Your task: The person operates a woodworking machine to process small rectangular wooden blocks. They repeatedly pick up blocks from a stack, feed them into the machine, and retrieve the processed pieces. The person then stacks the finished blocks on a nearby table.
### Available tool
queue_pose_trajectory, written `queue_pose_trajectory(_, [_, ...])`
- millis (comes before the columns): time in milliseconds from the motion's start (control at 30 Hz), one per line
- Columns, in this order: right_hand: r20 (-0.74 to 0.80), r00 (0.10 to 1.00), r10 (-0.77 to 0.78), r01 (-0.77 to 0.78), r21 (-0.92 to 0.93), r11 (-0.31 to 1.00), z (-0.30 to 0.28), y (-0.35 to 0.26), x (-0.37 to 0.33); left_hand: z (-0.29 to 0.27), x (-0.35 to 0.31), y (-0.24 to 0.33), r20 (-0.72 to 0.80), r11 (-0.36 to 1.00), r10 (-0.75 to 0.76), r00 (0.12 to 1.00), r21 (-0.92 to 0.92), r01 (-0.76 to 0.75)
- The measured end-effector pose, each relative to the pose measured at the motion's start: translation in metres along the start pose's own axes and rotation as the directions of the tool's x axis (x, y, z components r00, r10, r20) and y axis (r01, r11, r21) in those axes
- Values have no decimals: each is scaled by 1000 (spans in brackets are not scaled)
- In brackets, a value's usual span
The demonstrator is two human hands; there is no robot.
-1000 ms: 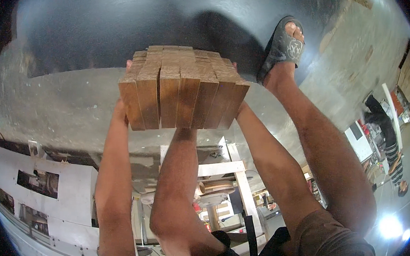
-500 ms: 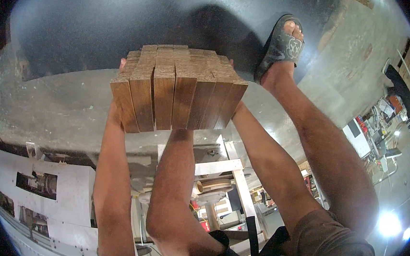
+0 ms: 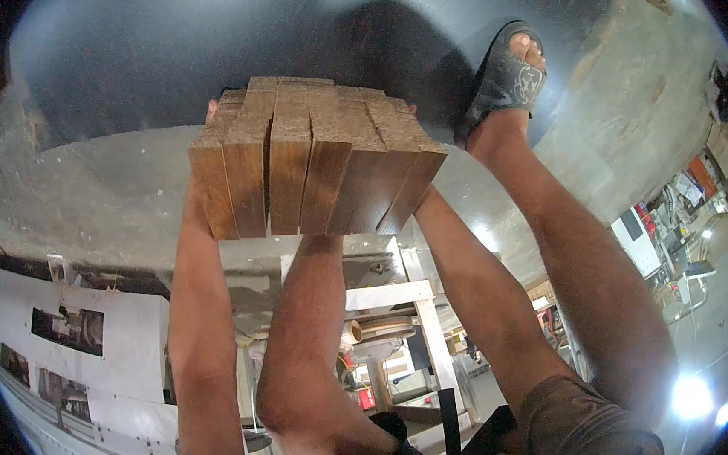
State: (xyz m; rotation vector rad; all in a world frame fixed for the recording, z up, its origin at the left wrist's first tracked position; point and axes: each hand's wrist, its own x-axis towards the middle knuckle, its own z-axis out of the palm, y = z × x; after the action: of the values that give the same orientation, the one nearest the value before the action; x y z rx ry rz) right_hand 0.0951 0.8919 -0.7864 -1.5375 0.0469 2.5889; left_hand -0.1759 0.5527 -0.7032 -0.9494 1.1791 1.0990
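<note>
A side-by-side row of several brown wooden blocks (image 3: pixel 326 186) is held between my two hands, out in front of me. Rough, ridged end grain shows along the top, while the faces toward me are smooth and darker. The blocks' ends sit at uneven heights, with narrow gaps between some. My left hand (image 3: pixel 211 112) presses the row's left side, mostly hidden behind it with only a fingertip showing. On the opposite side my right hand (image 3: pixel 413 110) clasps the row, its fingers largely covered too.
Beneath the far part of the view lies a dark sheet (image 3: pixel 137 64) on the concrete floor (image 3: pixel 101 198). My sandalled foot (image 3: pixel 513 77) stands on it at right. White machine panels (image 3: pixel 113 370) are at lower left, a white frame (image 3: pixel 388 296) behind my legs, and clutter (image 3: pixel 682 210) at far right.
The block row looks slightly larger and has spread a little at both sides, its blocks leaning a bit more. Both hands keep hold of it.
</note>
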Motion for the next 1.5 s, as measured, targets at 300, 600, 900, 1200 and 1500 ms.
queue_pose_trajectory(300, [164, 974, 153, -173, 115, 978, 57, -28, -51, 0, 1, -8, -2, 1000, -14, 1000, -14, 14])
queue_pose_trajectory(600, [297, 948, 116, -218, 339, 915, 66, -16, -72, 8, 0, -28, 12, 999, -36, 999, -39, 36])
queue_pose_trajectory(900, [525, 849, 63, -402, 565, 721, 104, -18, -97, 3, -37, -44, 25, 995, -40, 999, -91, 42])
queue_pose_trajectory(1200, [472, 877, 88, -290, 373, 881, 209, -66, -150, 23, -156, -39, 96, 973, 57, 994, -230, -34])
queue_pose_trajectory(1500, [145, 977, 156, -116, -248, 962, 407, -51, -301, 47, -350, -25, 132, 887, 285, 950, -411, -209])
